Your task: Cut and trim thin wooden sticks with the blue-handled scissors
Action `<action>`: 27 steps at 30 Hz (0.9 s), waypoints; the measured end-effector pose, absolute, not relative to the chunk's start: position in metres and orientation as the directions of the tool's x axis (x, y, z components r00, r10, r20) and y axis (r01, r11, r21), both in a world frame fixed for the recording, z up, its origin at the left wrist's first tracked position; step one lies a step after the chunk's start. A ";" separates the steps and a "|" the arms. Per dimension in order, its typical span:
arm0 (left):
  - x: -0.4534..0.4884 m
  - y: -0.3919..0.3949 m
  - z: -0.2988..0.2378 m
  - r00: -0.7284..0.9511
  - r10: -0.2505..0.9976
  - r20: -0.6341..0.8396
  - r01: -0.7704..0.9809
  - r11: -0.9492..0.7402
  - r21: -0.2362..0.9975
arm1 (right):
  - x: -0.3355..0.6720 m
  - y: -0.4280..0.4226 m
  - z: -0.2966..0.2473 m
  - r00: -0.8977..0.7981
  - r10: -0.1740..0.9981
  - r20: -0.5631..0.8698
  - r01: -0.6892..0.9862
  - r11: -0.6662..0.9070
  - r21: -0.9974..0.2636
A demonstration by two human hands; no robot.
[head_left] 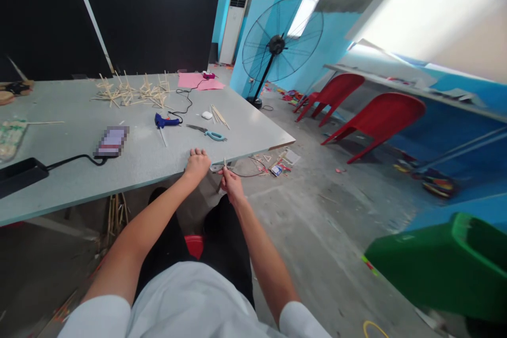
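My left hand [197, 163] rests on the front edge of the grey table [130, 161], its fingers curled over the rim. Just off the table edge, my right hand [231, 184] pinches a thin wooden stick [225, 162] that points upward. On the table ahead lie a blue glue gun [165, 122] with a black cord, teal-handled pliers [209, 133], a bundle of loose sticks [219, 115] and a small white object [206, 114]. Farther back stand several stick structures [130, 92].
A phone [111, 141] with a cable and a black tray [19, 175] lie at the table's left. Pink paper [196, 82] sits at the far edge. A standing fan [277, 47], red chairs [372, 119], a green bin [443, 264] and floor litter [273, 163] are to the right.
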State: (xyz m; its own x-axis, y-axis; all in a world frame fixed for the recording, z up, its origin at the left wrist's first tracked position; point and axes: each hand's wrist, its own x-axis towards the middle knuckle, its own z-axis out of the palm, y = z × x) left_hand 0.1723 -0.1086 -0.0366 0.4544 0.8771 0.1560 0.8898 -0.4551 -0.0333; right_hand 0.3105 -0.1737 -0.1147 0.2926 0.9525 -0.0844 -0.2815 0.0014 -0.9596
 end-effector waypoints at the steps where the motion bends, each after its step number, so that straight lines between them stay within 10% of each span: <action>1: 0.174 -0.108 -0.037 0.453 0.878 0.154 0.891 -0.453 -0.034 | 0.309 -0.176 -0.117 0.310 0.947 -0.084 -0.275 0.004 -0.961; 15: 0.176 -0.111 -0.037 0.470 0.864 0.181 0.882 -0.455 -0.119 | 0.278 -0.200 -0.143 0.407 0.910 -0.078 -0.376 0.089 -0.922; 27: 0.180 -0.105 -0.036 0.475 0.854 0.211 0.877 -0.440 -0.194 | 0.224 -0.274 -0.211 0.372 0.928 0.003 -0.106 0.045 -0.993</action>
